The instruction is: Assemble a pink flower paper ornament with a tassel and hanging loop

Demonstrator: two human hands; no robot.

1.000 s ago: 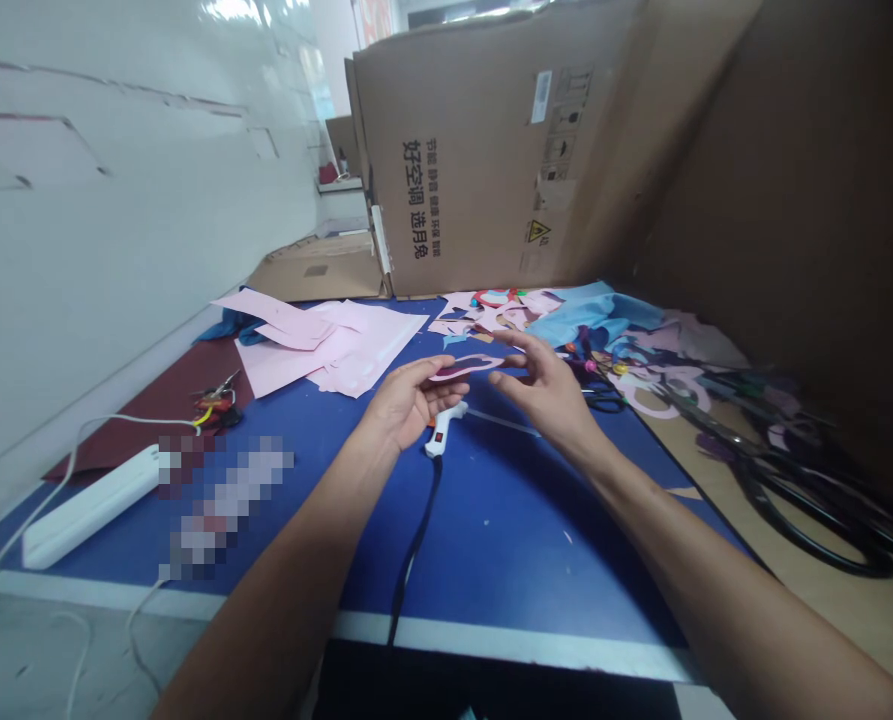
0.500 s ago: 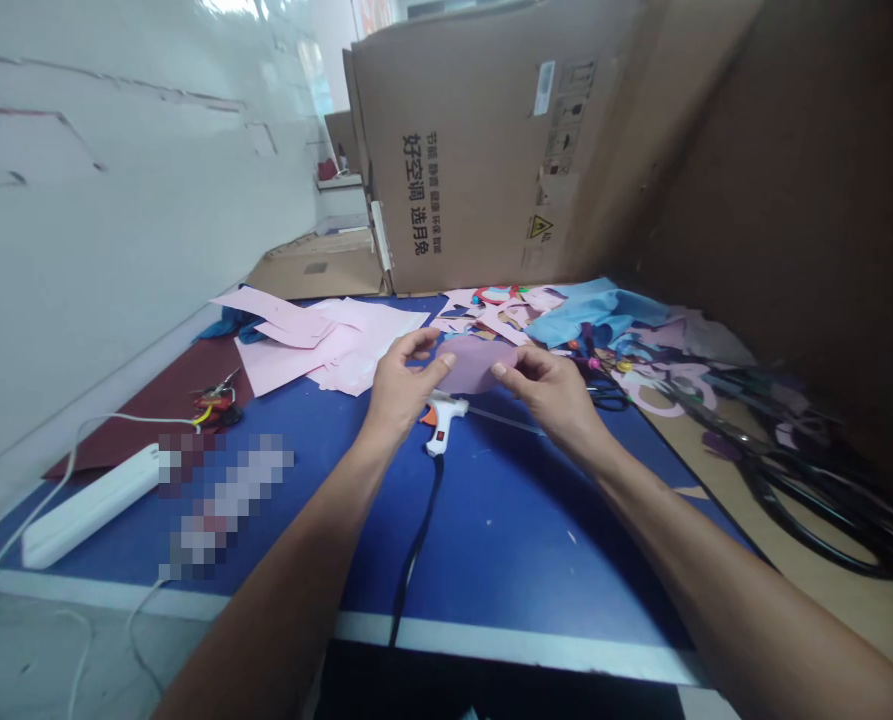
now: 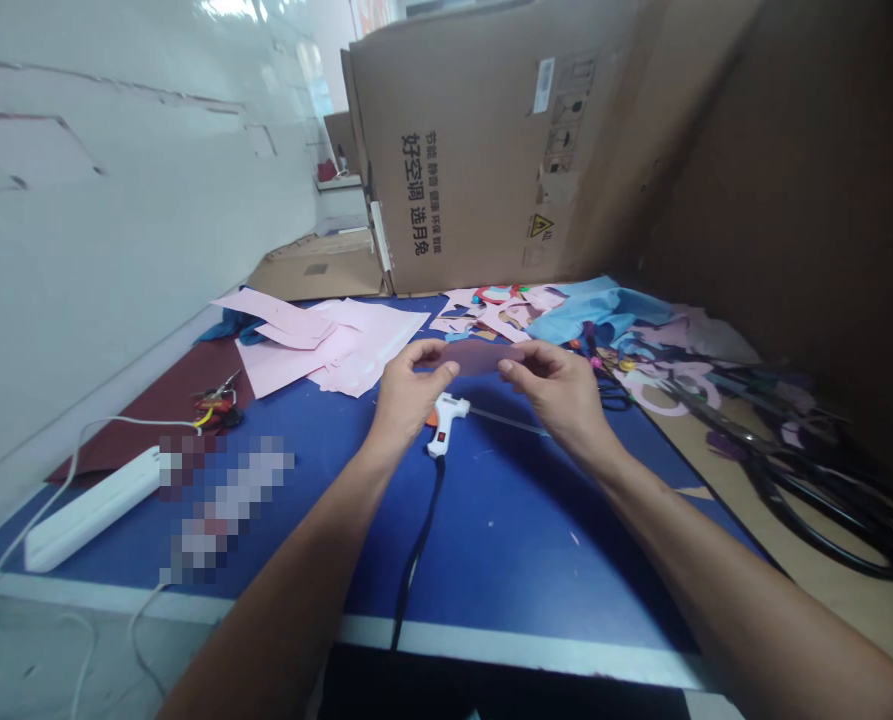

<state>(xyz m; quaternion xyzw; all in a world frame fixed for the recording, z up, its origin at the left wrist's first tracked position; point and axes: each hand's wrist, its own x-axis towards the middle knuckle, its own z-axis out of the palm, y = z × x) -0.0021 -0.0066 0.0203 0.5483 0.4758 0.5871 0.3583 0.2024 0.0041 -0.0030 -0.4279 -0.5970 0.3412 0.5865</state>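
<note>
Head: purple piece in both hands

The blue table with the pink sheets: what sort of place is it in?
Probably a craft workspace, though I can't tell if it's a home or a shop. A white glue gun lies on the table, large black-handled scissors lie at the right, and pink sheets overlap at the back left.

One head-worn view faces forward and down — near, over the blue tabletop.
</note>
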